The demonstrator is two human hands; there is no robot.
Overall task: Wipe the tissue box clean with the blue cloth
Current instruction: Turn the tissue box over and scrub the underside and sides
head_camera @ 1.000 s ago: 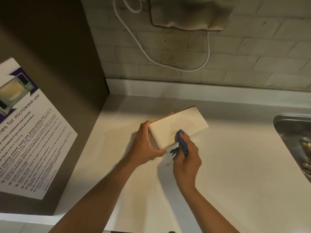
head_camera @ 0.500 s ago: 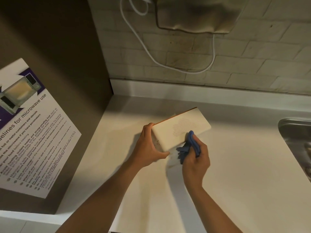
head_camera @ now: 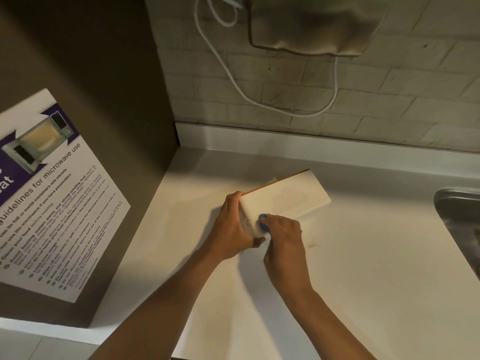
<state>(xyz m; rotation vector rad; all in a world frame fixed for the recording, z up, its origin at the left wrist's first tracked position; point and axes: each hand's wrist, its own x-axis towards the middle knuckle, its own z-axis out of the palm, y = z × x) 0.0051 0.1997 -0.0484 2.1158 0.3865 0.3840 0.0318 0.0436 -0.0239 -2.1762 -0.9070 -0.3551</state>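
Observation:
A cream tissue box [head_camera: 285, 197] with a dotted cloud print and an orange edge lies tilted on the white counter [head_camera: 363, 268]. My left hand [head_camera: 233, 229] grips its near left end, fingers over the top edge and thumb below. My right hand [head_camera: 284, 236] is closed on a small blue cloth [head_camera: 262, 221], pressing it against the box's near side close to the left corner. Most of the cloth is hidden inside my fist.
A steel sink [head_camera: 459, 224] borders the counter on the right. A dark cabinet side with a microwave guidelines poster [head_camera: 52, 193] stands at the left. On the brick wall behind hang a beige unit [head_camera: 311, 24] and a looping white cable [head_camera: 259, 100].
My right hand slid the cloth leftward along the box's near side, from the middle to the corner by my left hand. The box and my left hand stayed put.

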